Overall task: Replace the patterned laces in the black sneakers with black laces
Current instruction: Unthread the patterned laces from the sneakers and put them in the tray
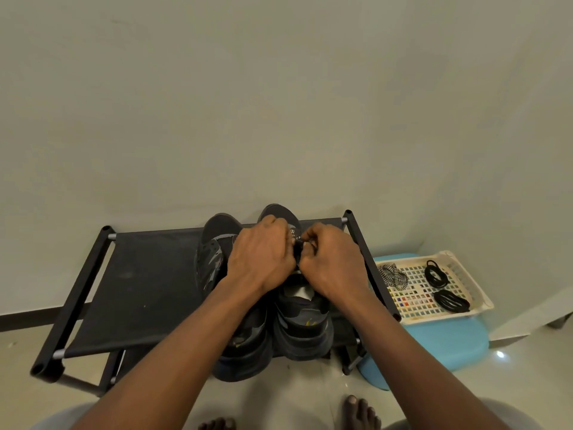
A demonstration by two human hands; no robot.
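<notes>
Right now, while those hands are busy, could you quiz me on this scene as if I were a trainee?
1. True or false: the left hand and right hand both work at the patterned lace of one sneaker.
2. How many black lace bundles lie in the basket? A one, B two, C three.
3. Fill in: the basket stands on a ___ stool.
Key: 1 true; 2 B; 3 blue.

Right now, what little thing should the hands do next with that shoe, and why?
Probably pull the patterned lace out of its next hole. Both the left hand and right hand pinch it on the shoe, so it looks still threaded, and two black laces wait in the basket.
</notes>
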